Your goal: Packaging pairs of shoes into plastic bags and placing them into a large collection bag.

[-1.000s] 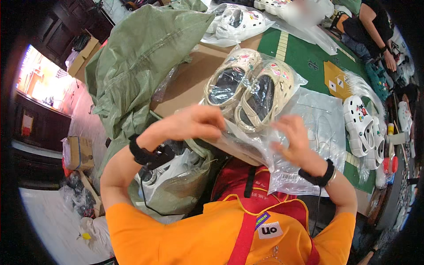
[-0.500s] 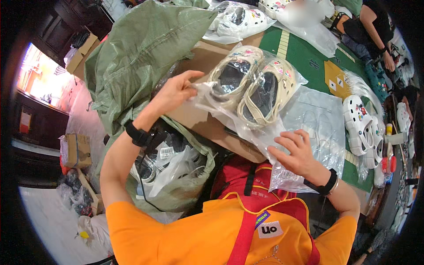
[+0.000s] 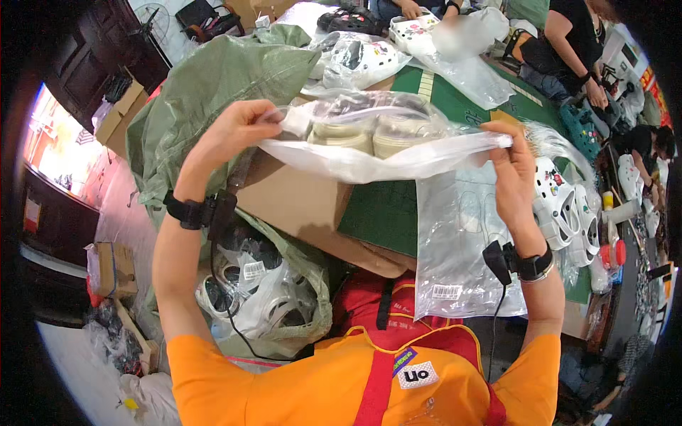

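Observation:
A clear plastic bag (image 3: 369, 153) holding a pair of cream clog shoes (image 3: 373, 131) is stretched in the air in front of me. My left hand (image 3: 231, 128) pinches its left end and my right hand (image 3: 511, 170) pinches its right end. The shoes lie side by side inside, soles toward me. Both wrists carry black bands with cables. Beneath the bag are a brown cardboard sheet (image 3: 298, 206) and a green mat (image 3: 380, 213).
A stack of empty clear bags (image 3: 458, 248) hangs off the table edge. A large green sack (image 3: 206, 92) sits at left. Bagged white clogs (image 3: 256, 298) fill a sack below. Decorated white clogs (image 3: 565, 209) lie at right. Other people work at the far table end.
The bagged shoes have been lifted off the cardboard and turned. My hands have moved apart to the bag's two ends and pulled it taut.

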The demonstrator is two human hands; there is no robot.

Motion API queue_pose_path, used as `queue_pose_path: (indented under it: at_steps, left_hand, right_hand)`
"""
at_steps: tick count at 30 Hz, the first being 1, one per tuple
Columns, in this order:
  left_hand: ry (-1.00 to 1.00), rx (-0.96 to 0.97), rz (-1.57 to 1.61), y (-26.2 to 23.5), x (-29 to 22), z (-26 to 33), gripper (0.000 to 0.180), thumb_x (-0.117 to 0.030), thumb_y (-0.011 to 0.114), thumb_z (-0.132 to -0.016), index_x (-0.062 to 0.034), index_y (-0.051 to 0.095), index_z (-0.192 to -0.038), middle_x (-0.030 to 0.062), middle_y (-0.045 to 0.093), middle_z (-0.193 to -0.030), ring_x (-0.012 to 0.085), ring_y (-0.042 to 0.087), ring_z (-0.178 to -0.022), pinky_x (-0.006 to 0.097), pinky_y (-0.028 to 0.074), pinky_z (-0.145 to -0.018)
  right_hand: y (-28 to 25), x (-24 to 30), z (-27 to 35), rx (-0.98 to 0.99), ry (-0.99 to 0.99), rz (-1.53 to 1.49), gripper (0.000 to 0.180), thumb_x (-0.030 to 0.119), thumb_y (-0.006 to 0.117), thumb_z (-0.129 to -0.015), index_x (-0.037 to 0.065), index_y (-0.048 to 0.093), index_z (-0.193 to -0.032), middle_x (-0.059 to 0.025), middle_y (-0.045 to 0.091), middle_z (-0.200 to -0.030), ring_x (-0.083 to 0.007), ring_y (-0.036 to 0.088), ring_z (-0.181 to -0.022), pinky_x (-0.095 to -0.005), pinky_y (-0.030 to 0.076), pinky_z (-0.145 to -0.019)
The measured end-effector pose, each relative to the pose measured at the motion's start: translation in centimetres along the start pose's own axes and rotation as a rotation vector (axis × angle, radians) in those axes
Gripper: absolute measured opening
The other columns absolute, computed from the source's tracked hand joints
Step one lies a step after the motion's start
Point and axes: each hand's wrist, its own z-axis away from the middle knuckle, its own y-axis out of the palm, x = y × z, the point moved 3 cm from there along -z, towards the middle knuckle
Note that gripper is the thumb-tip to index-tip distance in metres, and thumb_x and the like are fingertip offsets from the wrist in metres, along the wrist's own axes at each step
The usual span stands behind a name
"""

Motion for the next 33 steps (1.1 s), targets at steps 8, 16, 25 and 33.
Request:
queue_pose_path:
  at_steps: [8,16,25,33]
  left_hand:
    - [0.669,-0.201,-0.307,11.3,-11.2,1.5,0.061,-0.020,0.066,-0.070,-0.0009,0.045,-0.124,0.0177,0.048,-0.123,0.0302,0.045,-0.114,0.037,0.034,-0.095]
    - [0.622,-0.122,-0.207,9.7,-9.2,-0.3,0.033,-0.010,0.059,-0.076,-0.0056,0.054,-0.108,0.0161,0.060,-0.093,0.0293,0.060,-0.078,0.035,0.047,-0.069]
    - [0.384,-0.026,-0.426,11.3,-6.9,-0.2,0.047,-0.033,0.060,-0.075,-0.0097,0.051,-0.115,0.0172,0.062,-0.091,0.0316,0.059,-0.089,0.044,0.046,-0.073]
    - [0.422,-0.487,-0.181,-0.8,-4.5,-0.7,0.018,-0.009,0.049,-0.089,-0.0008,0.062,-0.099,0.0028,0.063,-0.094,0.0132,0.058,-0.083,0.027,0.047,-0.072]
  right_hand:
    - [3.7,0.8,-0.5,0.105,0.069,0.007,0.017,0.003,0.051,-0.086,0.001,0.058,-0.101,0.0036,0.055,-0.079,-0.0027,0.046,-0.068,-0.0181,0.040,-0.062]
    - [2.2,1.3,-0.5,0.145,0.088,-0.021,0.015,0.007,0.051,-0.087,0.002,0.058,-0.100,0.0058,0.050,-0.076,-0.0014,0.044,-0.071,-0.0164,0.037,-0.063]
    - [5.4,1.7,-1.1,0.267,0.006,-0.022,0.012,0.010,0.054,-0.087,0.002,0.058,-0.095,0.0056,0.053,-0.079,-0.0019,0.044,-0.074,-0.0169,0.036,-0.065]
    - [7.8,3.5,1.3,-0.047,-0.391,0.011,0.026,0.001,0.057,-0.083,0.002,0.051,-0.108,-0.0091,0.058,-0.103,-0.0134,0.055,-0.091,-0.0265,0.045,-0.073]
